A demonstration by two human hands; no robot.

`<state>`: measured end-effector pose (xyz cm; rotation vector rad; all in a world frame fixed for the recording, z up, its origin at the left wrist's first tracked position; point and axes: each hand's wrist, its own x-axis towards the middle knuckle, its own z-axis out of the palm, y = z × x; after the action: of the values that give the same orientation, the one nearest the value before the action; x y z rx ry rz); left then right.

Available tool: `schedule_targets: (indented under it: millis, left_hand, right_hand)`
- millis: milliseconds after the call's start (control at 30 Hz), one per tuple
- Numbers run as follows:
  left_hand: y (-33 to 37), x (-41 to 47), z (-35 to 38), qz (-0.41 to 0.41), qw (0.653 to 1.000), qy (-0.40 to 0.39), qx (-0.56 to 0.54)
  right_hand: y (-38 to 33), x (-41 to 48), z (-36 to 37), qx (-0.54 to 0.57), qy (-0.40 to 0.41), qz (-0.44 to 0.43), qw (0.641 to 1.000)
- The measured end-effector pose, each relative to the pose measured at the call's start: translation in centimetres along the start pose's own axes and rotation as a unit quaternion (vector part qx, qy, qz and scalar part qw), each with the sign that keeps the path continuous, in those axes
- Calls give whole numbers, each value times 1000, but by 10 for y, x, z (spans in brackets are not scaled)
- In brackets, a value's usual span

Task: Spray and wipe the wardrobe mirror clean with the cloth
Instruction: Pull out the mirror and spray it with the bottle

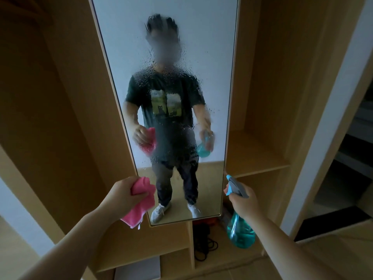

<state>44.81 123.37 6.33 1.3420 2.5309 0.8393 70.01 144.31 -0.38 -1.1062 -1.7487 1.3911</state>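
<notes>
The tall wardrobe mirror stands straight ahead in a light wooden frame. Spray droplets cover its upper and middle glass, and my reflection shows in it. My left hand grips a bunched pink cloth just in front of the mirror's lower left corner. My right hand holds a teal spray bottle by its neck, at the mirror's lower right. The bottle's grey and blue trigger head points up and left toward the glass.
Wooden wardrobe compartments flank the mirror, with a shelf on the right and open cubbies below. A black cable lies coiled in the cubby under the mirror. A grey box sits in the lower left cubby. A doorway opens at far right.
</notes>
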Motion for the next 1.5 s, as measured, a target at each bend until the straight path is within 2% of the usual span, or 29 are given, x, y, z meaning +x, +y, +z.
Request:
schedule_targets:
  millis: [167, 433, 800, 1133, 1400, 1500]
  left_hand:
    - [6, 1, 4, 6, 1000, -8, -6]
    - [4, -15, 25, -3, 999, -36, -15]
    - [9, 4, 37, -2, 997, -42, -58]
    - [-2, 1, 63, -21, 994, -87, -57]
    - [-16, -6, 73, -41, 993, -95, -54]
    - [-21, -7, 71, -45, 994, -88, -47]
  right_hand:
    - [4, 4, -2, 8, 6, 17, 1000]
    - [40, -15, -3, -36, -53, 37, 997]
    - [51, -1, 9, -65, -59, 71, 994]
    - [119, 15, 21, -77, -49, 119, 989]
    - [138, 10, 22, -108, -26, 165, 980]
    - [114, -1, 25, -118, -33, 163, 979]
